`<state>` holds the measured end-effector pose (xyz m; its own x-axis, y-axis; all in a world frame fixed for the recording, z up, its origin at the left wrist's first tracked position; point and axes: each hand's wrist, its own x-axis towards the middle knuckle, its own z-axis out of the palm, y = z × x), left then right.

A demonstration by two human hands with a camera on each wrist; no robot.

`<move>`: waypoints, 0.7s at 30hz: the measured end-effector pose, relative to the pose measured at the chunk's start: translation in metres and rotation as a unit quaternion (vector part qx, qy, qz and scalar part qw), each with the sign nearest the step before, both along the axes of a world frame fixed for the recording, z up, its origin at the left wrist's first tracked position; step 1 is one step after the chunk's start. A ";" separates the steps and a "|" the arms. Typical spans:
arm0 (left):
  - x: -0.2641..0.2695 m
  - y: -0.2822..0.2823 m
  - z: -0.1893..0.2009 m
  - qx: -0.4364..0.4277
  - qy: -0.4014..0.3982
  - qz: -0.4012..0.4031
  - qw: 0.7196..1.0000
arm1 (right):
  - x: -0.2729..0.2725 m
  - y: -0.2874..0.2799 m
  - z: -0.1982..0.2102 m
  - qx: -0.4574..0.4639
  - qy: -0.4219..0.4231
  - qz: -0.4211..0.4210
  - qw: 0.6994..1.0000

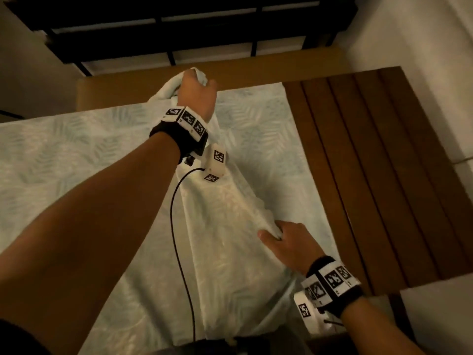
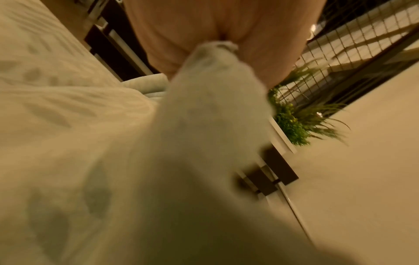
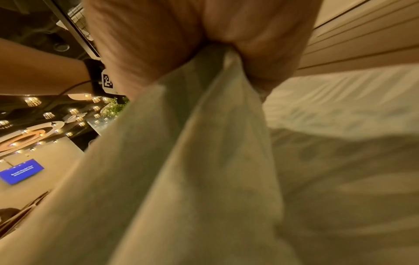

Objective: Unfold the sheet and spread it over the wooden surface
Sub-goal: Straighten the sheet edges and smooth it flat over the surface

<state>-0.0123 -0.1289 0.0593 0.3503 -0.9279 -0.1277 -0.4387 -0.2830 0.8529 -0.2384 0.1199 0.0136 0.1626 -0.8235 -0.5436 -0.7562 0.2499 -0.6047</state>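
Note:
A pale sheet (image 1: 102, 160) with a faint leaf print lies over most of the wooden surface (image 1: 371, 175), whose slats stay bare on the right. My left hand (image 1: 197, 90) is raised at the far side and grips a bunched part of the sheet (image 2: 217, 86). My right hand (image 1: 284, 239) is nearer and lower, clutching another gathered fold (image 3: 217, 100). A ridge of cloth stretches between the two hands. Both wrist views show fabric running out of a closed fist, left hand (image 2: 215, 23) and right hand (image 3: 204, 26).
A dark slatted frame (image 1: 179, 26) stands beyond the far edge. A pale wall (image 1: 422, 47) rises on the right, close to the bare slats. A black cable (image 1: 179, 226) hangs from my left wrist across the sheet. Green plants (image 2: 294, 122) sit by a mesh fence.

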 end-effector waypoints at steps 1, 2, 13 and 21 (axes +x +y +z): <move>-0.011 -0.001 0.001 -0.001 -0.010 -0.004 1.000 | -0.013 0.000 0.001 -0.001 0.001 -0.003 1.000; -0.023 -0.001 0.004 -0.010 -0.020 -0.018 1.000 | -0.025 0.000 0.003 0.001 0.003 -0.011 1.000; -0.160 -0.027 0.012 -0.034 0.004 -0.092 0.995 | -0.138 -0.007 0.017 0.035 -0.005 -0.080 0.996; -0.302 -0.075 -0.011 -0.020 -0.054 -0.105 0.993 | -0.281 -0.052 -0.004 0.039 -0.006 -0.074 0.996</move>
<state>-0.3140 -0.2040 0.0487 0.1579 -0.9855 -0.0623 -0.5743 -0.1429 0.8061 -0.5189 0.0676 0.0092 0.0496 -0.7943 -0.6055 -0.7005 0.4044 -0.5879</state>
